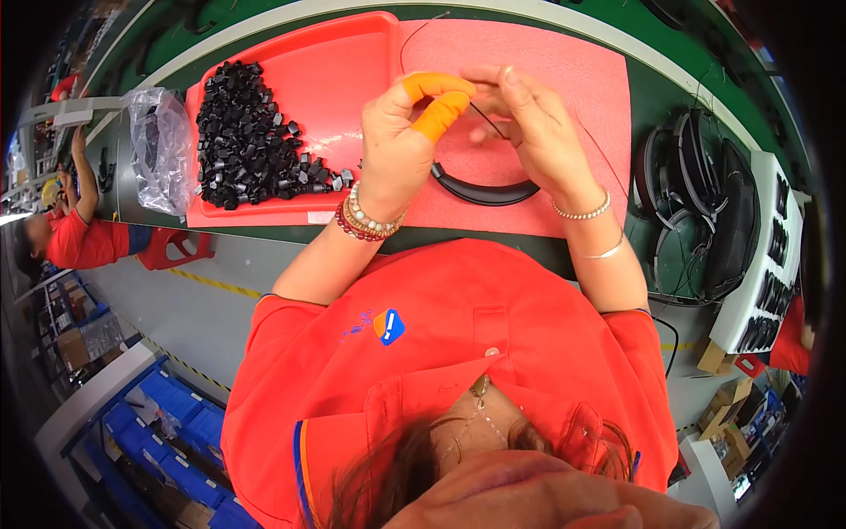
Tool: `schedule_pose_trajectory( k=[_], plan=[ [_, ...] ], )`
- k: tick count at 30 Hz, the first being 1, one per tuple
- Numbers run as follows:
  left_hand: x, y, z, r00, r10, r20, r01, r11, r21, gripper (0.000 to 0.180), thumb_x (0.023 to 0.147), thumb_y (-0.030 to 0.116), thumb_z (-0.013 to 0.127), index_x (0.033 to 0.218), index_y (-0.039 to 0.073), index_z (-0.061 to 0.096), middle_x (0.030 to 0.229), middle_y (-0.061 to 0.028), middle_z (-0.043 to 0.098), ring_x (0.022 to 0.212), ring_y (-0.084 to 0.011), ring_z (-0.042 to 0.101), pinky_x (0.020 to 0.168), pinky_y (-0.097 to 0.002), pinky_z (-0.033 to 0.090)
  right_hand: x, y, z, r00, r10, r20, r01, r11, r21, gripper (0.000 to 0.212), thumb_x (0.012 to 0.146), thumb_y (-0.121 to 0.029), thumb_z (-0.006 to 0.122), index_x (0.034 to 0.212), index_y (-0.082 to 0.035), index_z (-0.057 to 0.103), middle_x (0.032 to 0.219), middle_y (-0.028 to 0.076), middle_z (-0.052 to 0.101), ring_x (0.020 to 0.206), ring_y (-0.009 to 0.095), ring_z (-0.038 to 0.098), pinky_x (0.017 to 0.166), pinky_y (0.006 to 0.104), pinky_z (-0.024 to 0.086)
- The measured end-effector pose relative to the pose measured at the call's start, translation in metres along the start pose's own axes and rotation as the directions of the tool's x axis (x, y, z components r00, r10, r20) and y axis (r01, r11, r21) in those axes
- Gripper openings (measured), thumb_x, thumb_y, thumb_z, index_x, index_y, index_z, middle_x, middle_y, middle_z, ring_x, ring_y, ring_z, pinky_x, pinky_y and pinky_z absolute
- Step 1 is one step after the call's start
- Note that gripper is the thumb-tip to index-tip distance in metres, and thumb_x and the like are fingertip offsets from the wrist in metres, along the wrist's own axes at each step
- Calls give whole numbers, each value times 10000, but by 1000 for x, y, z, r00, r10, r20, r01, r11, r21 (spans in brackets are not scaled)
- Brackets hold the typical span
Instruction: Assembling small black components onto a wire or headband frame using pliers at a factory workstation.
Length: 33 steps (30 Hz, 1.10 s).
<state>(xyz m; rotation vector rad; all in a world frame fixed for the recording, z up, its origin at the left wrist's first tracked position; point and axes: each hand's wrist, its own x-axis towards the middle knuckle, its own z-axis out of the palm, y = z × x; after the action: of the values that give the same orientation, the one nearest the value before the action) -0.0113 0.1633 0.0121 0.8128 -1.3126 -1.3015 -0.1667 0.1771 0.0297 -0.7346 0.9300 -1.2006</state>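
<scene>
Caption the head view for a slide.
Left hand and right hand handle a thin black wire near a curved black band and small black parts.

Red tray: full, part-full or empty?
Part-full: small black parts are heaped on the left of the red tray, while its upper right is bare.

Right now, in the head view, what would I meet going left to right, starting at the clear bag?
Clear bag, black parts, left hand, right hand, black bands, white tray.
</scene>
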Motion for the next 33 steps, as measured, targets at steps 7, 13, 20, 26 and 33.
schedule_pose_trajectory(
  k=[7, 13, 20, 26, 33],
  plan=[
    [-2, 3, -13, 903, 424, 63, -374, 707, 600, 108, 759, 17, 670, 863, 38, 649, 828, -85, 578, 792, -236, 536, 699, -324, 444, 4, 5, -6, 970, 47, 241, 32, 948, -315, 197, 892, -196, 626, 889, -1, 652, 767, 11, 634, 633, 64, 542, 584, 208, 436],
    [-1, 21, -52, 924, 353, 146, -324, 521, 790, 321, 781, 186, 708, 1056, 44, 622, 894, -96, 598, 812, -287, 560, 692, -371, 467, 1, 23, -9, 944, -301, 137, 317, 707, -632, 126, 851, -113, 638, 839, 13, 646, 668, 54, 599, 583, 98, 549, 527, 257, 435],
    [-18, 20, -147, 983, 78, 166, -143, -239, 960, 218, 724, 135, 732, 905, 26, 677, 853, -91, 624, 882, -305, 560, 735, -409, 466, 3, 21, -6, 923, -353, 150, 358, 650, -670, 107, 835, -105, 644, 855, -1, 659, 720, 89, 620, 618, 152, 578, 563, 275, 448],
    [-11, 8, -140, 949, 283, 139, -163, 62, 985, 271, 709, -25, 674, 976, 4, 642, 873, -98, 642, 908, -273, 596, 758, -353, 488, 2, 20, -3, 918, -360, 168, 370, 618, -694, 111, 822, -106, 656, 851, 0, 667, 737, 100, 627, 625, 163, 580, 570, 278, 449],
    [1, 1, -49, 982, -189, -18, 170, 916, -363, 291, 877, -11, 552, 1166, -23, 577, 1023, -158, 654, 895, -199, 637, 807, -305, 511, -2, 27, 2, 924, -372, 89, 342, 699, -628, 119, 805, -110, 663, 826, 7, 659, 704, 97, 616, 573, 139, 547, 523, 268, 423]
  ],
)
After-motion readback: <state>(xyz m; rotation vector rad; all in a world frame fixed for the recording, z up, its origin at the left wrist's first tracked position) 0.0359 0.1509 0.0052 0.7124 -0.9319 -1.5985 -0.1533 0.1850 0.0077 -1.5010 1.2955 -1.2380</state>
